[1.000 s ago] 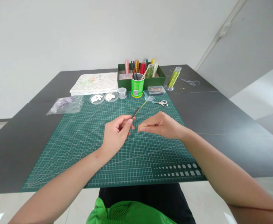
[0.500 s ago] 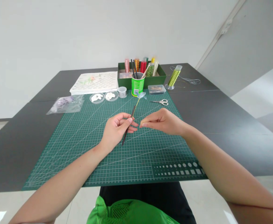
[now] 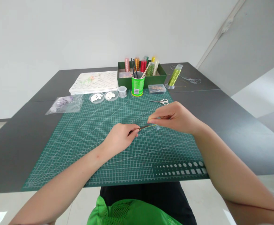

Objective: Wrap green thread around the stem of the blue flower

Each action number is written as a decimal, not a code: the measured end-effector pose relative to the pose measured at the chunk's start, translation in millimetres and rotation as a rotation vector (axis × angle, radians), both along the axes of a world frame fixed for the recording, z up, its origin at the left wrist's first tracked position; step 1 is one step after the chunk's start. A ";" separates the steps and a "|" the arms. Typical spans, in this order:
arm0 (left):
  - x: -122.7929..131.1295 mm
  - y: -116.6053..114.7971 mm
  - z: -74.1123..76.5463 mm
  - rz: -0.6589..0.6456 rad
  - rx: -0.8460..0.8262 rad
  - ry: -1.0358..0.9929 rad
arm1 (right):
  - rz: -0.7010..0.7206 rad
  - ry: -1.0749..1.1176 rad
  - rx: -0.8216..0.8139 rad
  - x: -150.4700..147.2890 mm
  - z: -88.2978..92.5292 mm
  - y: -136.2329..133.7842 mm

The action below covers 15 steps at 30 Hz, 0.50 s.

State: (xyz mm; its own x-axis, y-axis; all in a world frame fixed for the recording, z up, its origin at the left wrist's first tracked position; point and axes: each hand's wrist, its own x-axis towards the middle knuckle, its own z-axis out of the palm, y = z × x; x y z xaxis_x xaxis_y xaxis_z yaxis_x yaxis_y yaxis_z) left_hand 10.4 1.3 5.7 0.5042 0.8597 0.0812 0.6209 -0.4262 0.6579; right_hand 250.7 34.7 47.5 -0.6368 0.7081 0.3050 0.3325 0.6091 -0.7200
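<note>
In the middle of the green cutting mat (image 3: pixel 80 150), my left hand (image 3: pixel 120 136) is closed around a thin dark stick (image 3: pixel 144 127) that points right, with a thin yellowish-green stem along it. At the stem's far end is a small pale blue flower (image 3: pixel 158 127), mostly covered by my other hand. My right hand (image 3: pixel 175 117) is pinched just above the stem, thumb and fingertips together. What that pinch holds, if anything, is too fine to make out. Small scissors (image 3: pixel 162 101) lie on the mat beyond my right hand.
A green can (image 3: pixel 137 86) holding sticks stands before a green box (image 3: pixel 126 83) of thread spools. Nearby are two dishes of white pieces (image 3: pixel 96 97), a clear case (image 3: pixel 157 89), a yellow-green spool (image 3: pixel 175 76), a plastic bag (image 3: pixel 68 104) and white sheets (image 3: pixel 94 90).
My left hand has turned over, swinging the stick and flower from pointing away to pointing right. My right hand has moved right and slightly up, over the flower end, still pinched.
</note>
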 end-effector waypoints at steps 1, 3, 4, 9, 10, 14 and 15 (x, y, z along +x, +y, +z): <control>-0.1 -0.5 0.8 -0.039 -0.014 0.026 | -0.008 -0.007 0.045 1.2 1.2 0.0; 0.0 -2.0 2.6 -0.111 -0.041 0.057 | -0.013 -0.010 0.095 2.4 2.0 0.4; 0.2 -2.9 3.6 -0.142 -0.050 0.064 | -0.010 -0.007 0.100 2.4 1.7 0.9; 2.5 -7.1 8.5 -0.282 -0.055 0.068 | -0.015 0.006 0.059 -0.6 -7.1 6.9; 3.1 -7.6 9.3 -0.293 -0.062 0.056 | -0.027 0.005 0.048 -1.1 -9.7 8.7; 4.2 -9.6 12.8 -0.278 -0.126 -0.001 | -0.060 0.004 0.014 -3.0 -19.0 14.1; 4.2 -10.3 13.5 -0.266 -0.145 -0.012 | -0.067 0.010 0.010 -3.6 -20.0 14.1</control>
